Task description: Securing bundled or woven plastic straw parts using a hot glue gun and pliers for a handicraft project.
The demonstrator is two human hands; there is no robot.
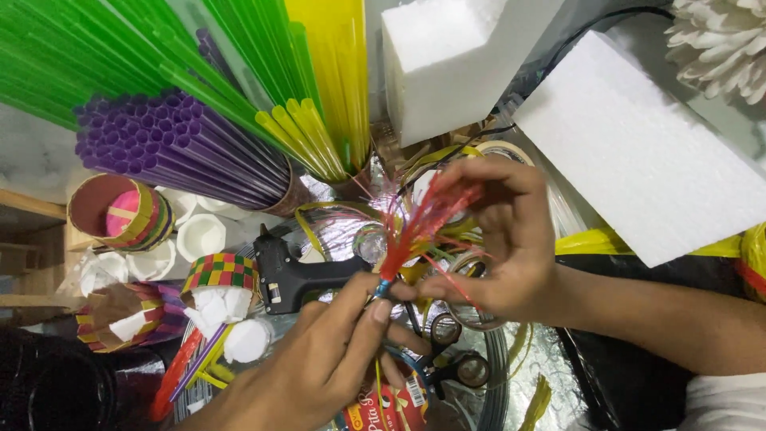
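Observation:
My left hand (319, 367) pinches the blue-wrapped base of a small red tassel of thin plastic strips (419, 223) between thumb and fingers. My right hand (503, 239) curls around the tassel's spread red strips, fingertips touching them near the top and at the side. Under the hands lie a black glue gun (291, 279) and black-handled scissors (447, 371) on silver foil.
Bundles of purple straws (159, 144), green straws (88, 48) and yellow straws (327, 88) stand in holders at the back. White foam blocks (638, 152) lie at the right. Woven paper cups (219, 275) with white foam pieces sit at the left. A tape roll (499, 152) is behind my right hand.

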